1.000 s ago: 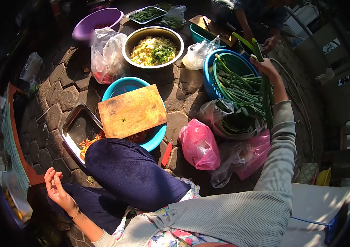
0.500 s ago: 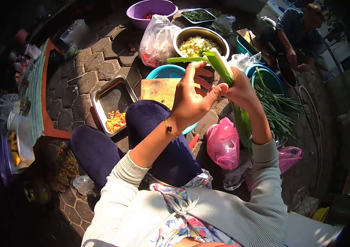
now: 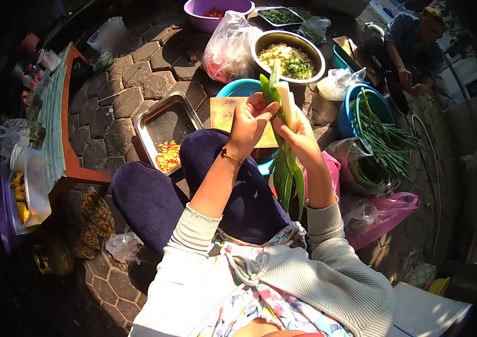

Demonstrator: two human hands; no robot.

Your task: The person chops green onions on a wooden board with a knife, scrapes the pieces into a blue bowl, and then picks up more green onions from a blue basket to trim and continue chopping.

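Between my two hands is a leek (image 3: pixel 287 106), its white end up and its long green leaves hanging below. My left hand (image 3: pixel 249 122), with a bracelet at the wrist, pinches a green leaf on the leek's left side. The fingers of my right hand (image 3: pixel 301 137) wrap round the stalk. Behind the hands lies a wooden cutting board (image 3: pixel 224 112) across a blue basin (image 3: pixel 242 87). To its left, a metal tray (image 3: pixel 165 121) holds chopped orange-red pieces (image 3: pixel 169 156). A metal bowl (image 3: pixel 289 55) with chopped yellow and green food stands beyond the board.
Right of me are a blue basin (image 3: pixel 346 115) with long green stalks (image 3: pixel 384 132) and a pink bag (image 3: pixel 387 216). A purple basin (image 3: pixel 216 22) and a plastic bag (image 3: pixel 230 48) stand ahead. At left is a low table (image 3: pixel 70 129). Another person (image 3: pixel 412 45) sits at upper right.
Both hands have come lower and closer together with the leek, which is now more upright. My left hand's spread fingers have closed on a leaf. The view has shifted slightly.
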